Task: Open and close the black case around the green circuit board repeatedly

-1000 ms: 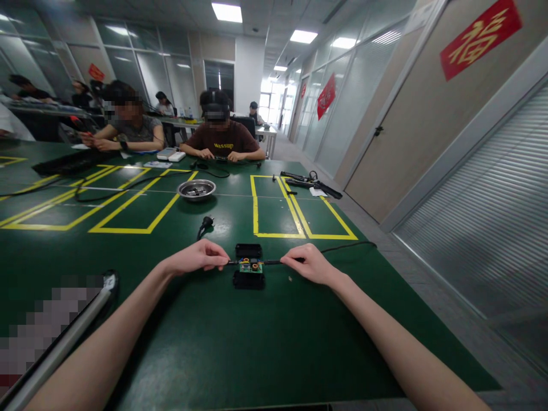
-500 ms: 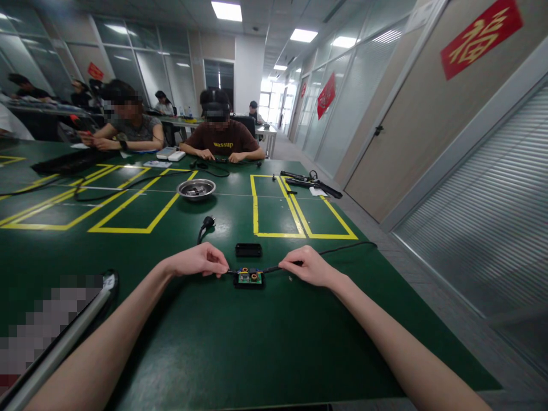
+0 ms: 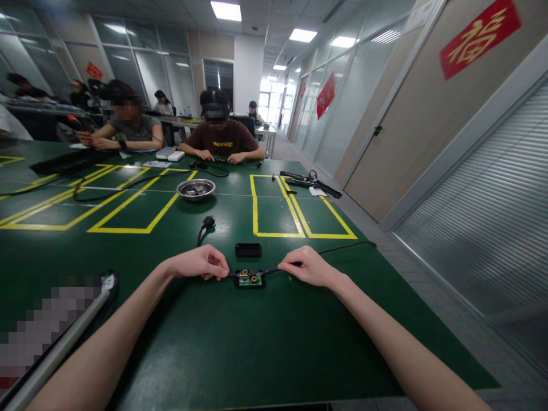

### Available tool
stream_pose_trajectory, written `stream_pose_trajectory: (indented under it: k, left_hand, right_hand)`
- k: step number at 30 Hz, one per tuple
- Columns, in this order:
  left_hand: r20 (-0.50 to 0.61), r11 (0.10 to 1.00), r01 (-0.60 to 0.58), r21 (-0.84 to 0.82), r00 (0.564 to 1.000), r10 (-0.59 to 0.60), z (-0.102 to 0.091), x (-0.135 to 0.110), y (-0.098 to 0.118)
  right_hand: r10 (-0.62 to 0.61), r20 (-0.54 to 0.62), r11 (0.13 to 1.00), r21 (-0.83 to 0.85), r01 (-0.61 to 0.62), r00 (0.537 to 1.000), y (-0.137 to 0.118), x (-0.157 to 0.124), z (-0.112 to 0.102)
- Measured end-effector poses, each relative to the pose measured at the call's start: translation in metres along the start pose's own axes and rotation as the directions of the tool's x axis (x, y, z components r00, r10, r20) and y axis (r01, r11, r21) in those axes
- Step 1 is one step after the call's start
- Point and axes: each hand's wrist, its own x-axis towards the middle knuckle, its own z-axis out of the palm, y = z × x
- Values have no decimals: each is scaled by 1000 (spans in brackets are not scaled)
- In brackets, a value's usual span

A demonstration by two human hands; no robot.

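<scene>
A green circuit board with copper-wound coils sits in a small black case on the table. Black cables leave it on both sides. My left hand pinches the left cable close to the case. On the other side, the fingers of my right hand are closed on the right cable, a little farther from the board. Just behind the case lies a black case cover, its hollow side up. A black power plug rests beyond my left hand.
A steel bowl with small metal parts stands farther back on the green table. Yellow tape marks rectangles. Black tools lie at the back right. Across the table a person works with both hands on a small device.
The board and case have tilted or settled very slightly, the left cable end sitting a touch lower. Both hands keep their grip in nearly the same place.
</scene>
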Motion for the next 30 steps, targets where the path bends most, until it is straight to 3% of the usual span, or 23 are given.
stream_pose_trajectory:
  k: [9, 15, 21, 30]
  left_hand:
    - [-24, 999, 32, 39, 999, -31, 6, 3, 1]
    - [-67, 989, 17, 149, 998, -7, 11, 4, 3]
    - [-108, 983, -73, 166, 990, 91, 14, 6, 9]
    - [-111, 991, -55, 118, 991, 69, 17, 7, 13]
  right_hand:
    - [58, 44, 997, 45, -60, 997, -6, 1, 9]
    - [28, -16, 993, 115, -26, 999, -14, 5, 26]
    - [1, 16, 1000, 8, -1, 1000, -20, 5, 21]
    - [9, 65, 997, -74, -4, 998, -24, 5, 17]
